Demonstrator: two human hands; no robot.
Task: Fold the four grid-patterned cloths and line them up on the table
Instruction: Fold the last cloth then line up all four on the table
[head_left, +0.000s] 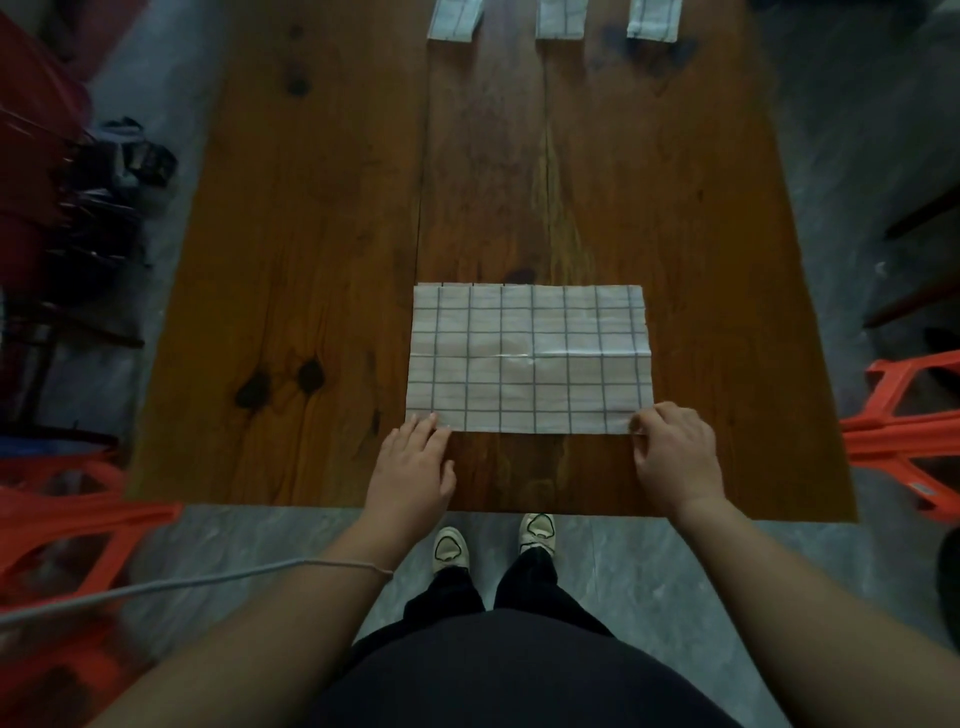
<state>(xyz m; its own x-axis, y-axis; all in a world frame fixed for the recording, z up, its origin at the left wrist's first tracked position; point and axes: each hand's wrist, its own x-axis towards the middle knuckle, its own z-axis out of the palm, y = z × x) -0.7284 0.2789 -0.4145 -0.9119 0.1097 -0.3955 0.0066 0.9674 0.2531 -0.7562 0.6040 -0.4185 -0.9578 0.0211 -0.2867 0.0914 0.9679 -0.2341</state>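
Note:
A white cloth with a grey grid (529, 358) lies flat as a wide rectangle on the wooden table (311, 249), with a crease running across its middle. My left hand (415, 465) touches its near left corner with the fingertips. At the near right corner, my right hand (672, 454) pinches the cloth's edge. Three folded grid cloths sit in a row at the far edge: a left one (454, 21), a middle one (561, 21) and a right one (653, 21), each partly cut off by the frame's top.
Orange plastic stools stand at the left (78, 514) and at the right (904, 436) of the table. Dark clutter and a red object (31, 156) fill the floor at the far left. A grey cord (156, 587) runs over my left wrist.

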